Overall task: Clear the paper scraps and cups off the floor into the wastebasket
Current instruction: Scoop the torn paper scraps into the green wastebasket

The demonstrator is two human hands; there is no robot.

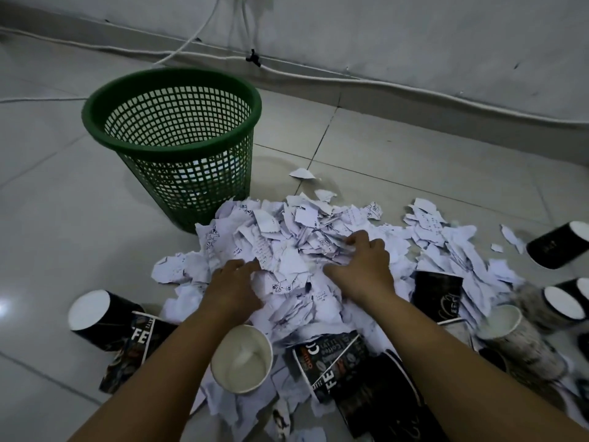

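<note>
A heap of torn white paper scraps (287,237) covers the tiled floor in front of me. My left hand (232,288) and my right hand (363,266) both lie palm down on the heap, fingers curled into the scraps from either side. A green mesh wastebasket (172,145) stands upright just beyond the heap to the left, with a few pale things visible at its bottom. Dark paper cups lie around the heap: one on its side at the left (95,317), one open-mouthed between my forearms (242,358), a flattened one (331,362), several at the right (557,244).
A grey wall (414,43) with a skirting edge runs behind, and white cables (318,74) trail along its base. Bare floor tiles (47,218) spread to the left of the wastebasket. A stray scrap (301,173) lies apart, right of the basket.
</note>
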